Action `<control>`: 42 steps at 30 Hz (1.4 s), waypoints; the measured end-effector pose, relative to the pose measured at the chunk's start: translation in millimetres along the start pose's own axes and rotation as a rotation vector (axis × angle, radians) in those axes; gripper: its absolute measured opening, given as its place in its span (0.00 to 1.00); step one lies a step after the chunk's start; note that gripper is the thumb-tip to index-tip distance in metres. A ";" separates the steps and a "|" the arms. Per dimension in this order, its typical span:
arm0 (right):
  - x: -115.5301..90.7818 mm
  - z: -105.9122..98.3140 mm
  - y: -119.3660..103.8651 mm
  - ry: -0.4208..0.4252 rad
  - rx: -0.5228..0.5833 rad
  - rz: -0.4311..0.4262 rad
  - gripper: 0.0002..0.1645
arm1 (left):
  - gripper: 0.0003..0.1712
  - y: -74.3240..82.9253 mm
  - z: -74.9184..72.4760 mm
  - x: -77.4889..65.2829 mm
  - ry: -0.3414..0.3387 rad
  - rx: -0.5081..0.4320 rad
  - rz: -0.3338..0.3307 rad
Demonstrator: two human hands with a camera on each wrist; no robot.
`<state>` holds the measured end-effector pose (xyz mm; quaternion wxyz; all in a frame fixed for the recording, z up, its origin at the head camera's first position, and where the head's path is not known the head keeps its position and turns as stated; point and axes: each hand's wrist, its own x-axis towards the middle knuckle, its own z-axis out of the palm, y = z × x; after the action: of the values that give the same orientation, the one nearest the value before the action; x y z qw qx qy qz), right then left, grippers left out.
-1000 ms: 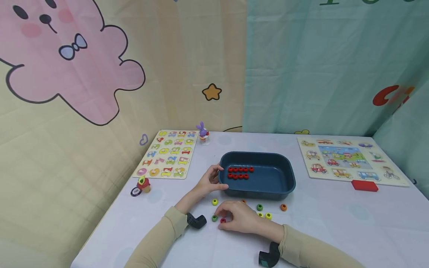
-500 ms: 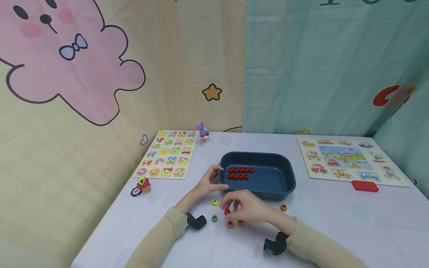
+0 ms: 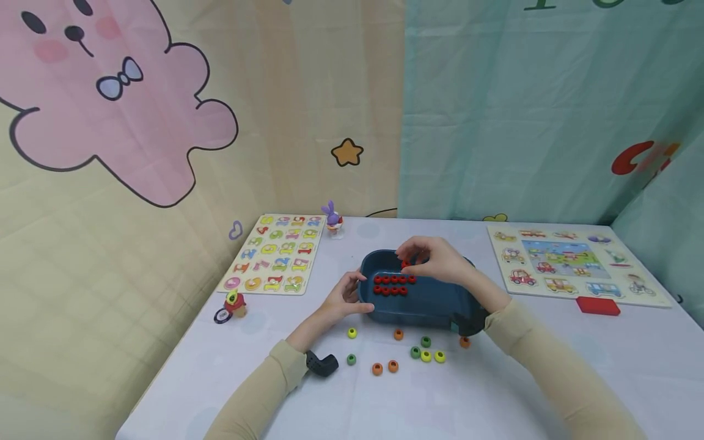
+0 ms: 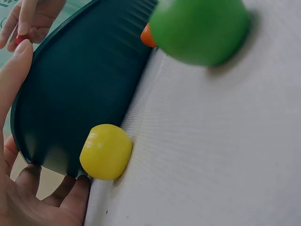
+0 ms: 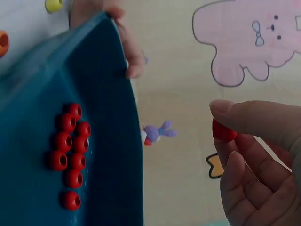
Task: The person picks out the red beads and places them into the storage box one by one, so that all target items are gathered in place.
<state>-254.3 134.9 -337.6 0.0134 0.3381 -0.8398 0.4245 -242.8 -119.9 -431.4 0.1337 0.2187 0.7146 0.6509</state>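
A dark blue tray [image 3: 437, 300] stands mid-table with several red beads [image 3: 394, 279] in two rows at its left. My left hand [image 3: 345, 298] grips the tray's left end, thumb at the front and fingers around the far side. Above the back part of the tray, my right hand [image 3: 440, 260] pinches a red bead [image 5: 224, 131] between thumb and fingers. In front of the tray lie loose orange [image 3: 398, 334], green [image 3: 426, 341] and yellow beads [image 3: 440, 356]. A yellow bead [image 4: 106, 151] and a green bead [image 4: 202, 30] show close up beside the tray in the left wrist view.
A number puzzle board [image 3: 275, 253] lies at the left, with a purple-eared figurine [image 3: 332, 218] and a red-topped figurine [image 3: 235, 303] near it. On the right are a vehicle puzzle board [image 3: 572, 266] and a red block [image 3: 598, 305]. Patterned curtains hang behind the table.
My right hand has picked up a red bead from the table in front and carried it forward over the tray. My left hand stays on the tray.
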 end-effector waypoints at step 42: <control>23.7 21.1 99.1 -0.433 0.030 0.172 0.22 | 0.31 3.2 3.2 -0.6 0.026 0.029 -0.023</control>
<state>-324.4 147.2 -413.5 -0.2084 0.3485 -0.8424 0.3541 -240.4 -117.2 -428.6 0.1286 0.2039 0.7281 0.6416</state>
